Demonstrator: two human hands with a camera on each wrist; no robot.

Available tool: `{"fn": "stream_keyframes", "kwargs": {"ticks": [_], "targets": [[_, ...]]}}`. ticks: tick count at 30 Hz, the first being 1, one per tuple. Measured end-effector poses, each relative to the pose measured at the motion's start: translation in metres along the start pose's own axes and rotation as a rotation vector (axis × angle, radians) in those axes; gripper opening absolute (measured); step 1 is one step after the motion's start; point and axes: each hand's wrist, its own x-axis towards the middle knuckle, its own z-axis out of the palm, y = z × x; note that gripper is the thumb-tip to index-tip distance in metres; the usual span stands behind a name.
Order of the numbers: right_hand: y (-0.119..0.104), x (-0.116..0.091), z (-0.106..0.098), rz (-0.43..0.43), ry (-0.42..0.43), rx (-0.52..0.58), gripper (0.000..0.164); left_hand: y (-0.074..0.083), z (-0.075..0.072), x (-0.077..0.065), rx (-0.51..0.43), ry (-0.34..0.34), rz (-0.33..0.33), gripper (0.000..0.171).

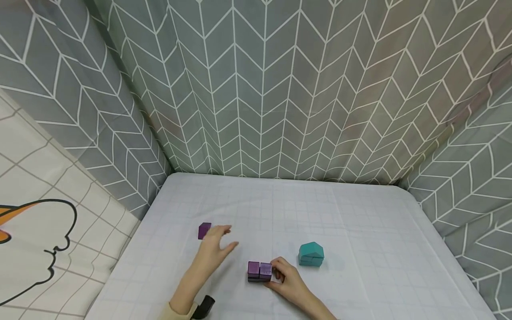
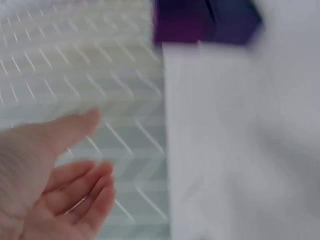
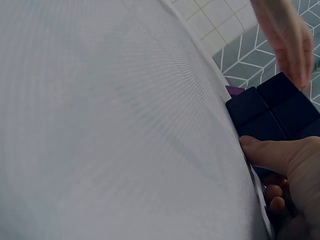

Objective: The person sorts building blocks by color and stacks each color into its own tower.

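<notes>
A purple block made of small cubes (image 1: pixel 259 271) stands on the white table in the head view. My right hand (image 1: pixel 290 282) grips its right side, the thumb lying across the near face in the right wrist view, where the block (image 3: pixel 265 110) looks dark. My left hand (image 1: pixel 213 250) is in the air up and left of that block, thumb spread from its loosely bent fingers, holding nothing. Just beyond it lies a smaller purple piece (image 1: pixel 204 230), partly covered by the hand. To the right of my right hand sits a teal block (image 1: pixel 311 254) with a peaked top.
The white cloth-covered table (image 1: pixel 360 231) stretches out on both sides of the hands. A grey chevron-patterned curtain (image 1: pixel 264 98) hangs behind its far edge and along the sides. A black strap or device (image 1: pixel 204 307) sits at the left wrist.
</notes>
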Motion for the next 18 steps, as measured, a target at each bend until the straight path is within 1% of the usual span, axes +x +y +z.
{"fn": "stream_keyframes", "kwargs": {"ticks": [1,3,5,7,9,12,15,18], "targets": [[0.001,0.0,0.0,0.001,0.001,0.0,0.034,-0.01,-0.001,0.004,0.015,0.042,-0.041,0.044],[0.003,-0.001,0.001,-0.001,0.006,0.002,0.035,-0.031,-0.002,0.009,0.051,0.099,-0.137,0.043],[0.01,-0.003,0.003,-0.003,0.011,0.004,0.036,-0.049,-0.003,0.012,0.077,0.114,-0.235,0.042],[0.019,-0.006,0.006,0.005,0.01,0.003,0.036,-0.062,-0.004,0.013,0.092,0.11,-0.305,0.042],[0.027,-0.009,0.009,0.013,0.005,-0.002,0.035,-0.071,-0.004,0.013,0.112,0.092,-0.336,0.042],[0.036,-0.011,0.012,0.026,-0.006,-0.008,0.035,-0.077,-0.002,0.011,0.125,0.057,-0.356,0.042],[0.038,-0.012,0.012,0.034,-0.009,-0.013,0.034,-0.079,0.0,0.01,0.128,0.035,-0.368,0.043],[0.034,-0.011,0.012,0.033,-0.004,-0.009,0.035,-0.081,0.003,0.009,0.12,0.035,-0.38,0.043]]}}
